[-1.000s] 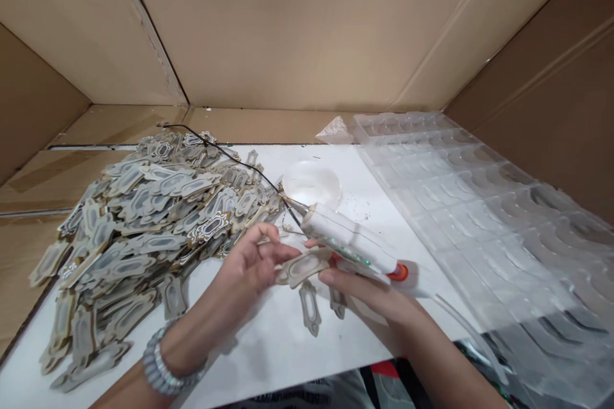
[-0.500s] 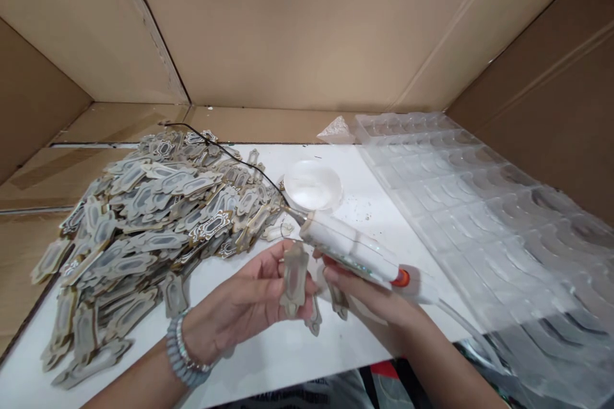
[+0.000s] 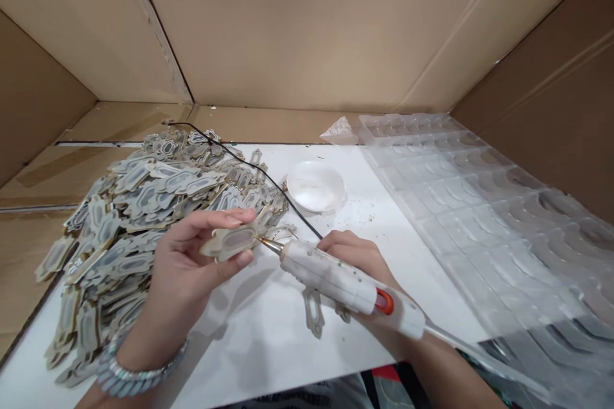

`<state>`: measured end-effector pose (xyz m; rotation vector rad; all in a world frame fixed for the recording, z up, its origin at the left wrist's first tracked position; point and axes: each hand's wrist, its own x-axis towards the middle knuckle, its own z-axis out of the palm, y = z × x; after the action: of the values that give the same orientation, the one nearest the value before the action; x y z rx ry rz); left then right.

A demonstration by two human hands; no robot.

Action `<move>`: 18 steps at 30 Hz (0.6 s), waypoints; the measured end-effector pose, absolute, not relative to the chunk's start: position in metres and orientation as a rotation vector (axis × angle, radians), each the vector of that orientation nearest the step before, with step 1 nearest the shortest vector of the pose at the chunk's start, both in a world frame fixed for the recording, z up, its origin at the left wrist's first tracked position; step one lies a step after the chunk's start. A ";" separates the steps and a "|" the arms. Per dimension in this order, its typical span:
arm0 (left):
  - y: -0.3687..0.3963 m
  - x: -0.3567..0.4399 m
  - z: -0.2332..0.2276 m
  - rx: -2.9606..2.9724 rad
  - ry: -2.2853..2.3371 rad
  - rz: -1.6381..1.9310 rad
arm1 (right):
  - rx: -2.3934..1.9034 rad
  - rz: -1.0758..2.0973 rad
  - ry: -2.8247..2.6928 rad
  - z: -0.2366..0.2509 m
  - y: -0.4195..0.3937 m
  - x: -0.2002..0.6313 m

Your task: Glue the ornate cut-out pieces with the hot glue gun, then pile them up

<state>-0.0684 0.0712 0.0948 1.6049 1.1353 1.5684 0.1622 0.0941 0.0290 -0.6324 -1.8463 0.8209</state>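
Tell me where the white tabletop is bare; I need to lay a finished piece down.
Bare patches: between the white dish and the clear trays, and the near strip under the left hand by two loose pieces. The pile crowds the left; the right hand and glue gun fill the middle.

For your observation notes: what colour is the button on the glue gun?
Orange-red, on the white glue gun in the right hand; head view.

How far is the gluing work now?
Done: nothing shows as finished; the clear blister trays look unfilled. In hand: the left hand holds one ornate cutout, and the right hand puts the glue gun nozzle to it. Left: a big pile of cutouts.
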 end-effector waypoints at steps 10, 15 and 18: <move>0.069 -0.069 0.092 1.793 1.126 1.613 | -0.657 0.777 -1.905 0.024 0.097 0.163; 0.070 -0.069 0.091 1.870 1.090 1.613 | -0.704 0.771 -1.922 0.028 0.094 0.163; 0.070 -0.069 0.091 1.856 1.126 1.624 | -0.711 0.765 -1.918 0.029 0.093 0.164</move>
<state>-0.0692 0.0704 0.0906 1.8557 1.1260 1.6238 0.1636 0.0932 0.0287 -0.7111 -1.9185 0.7655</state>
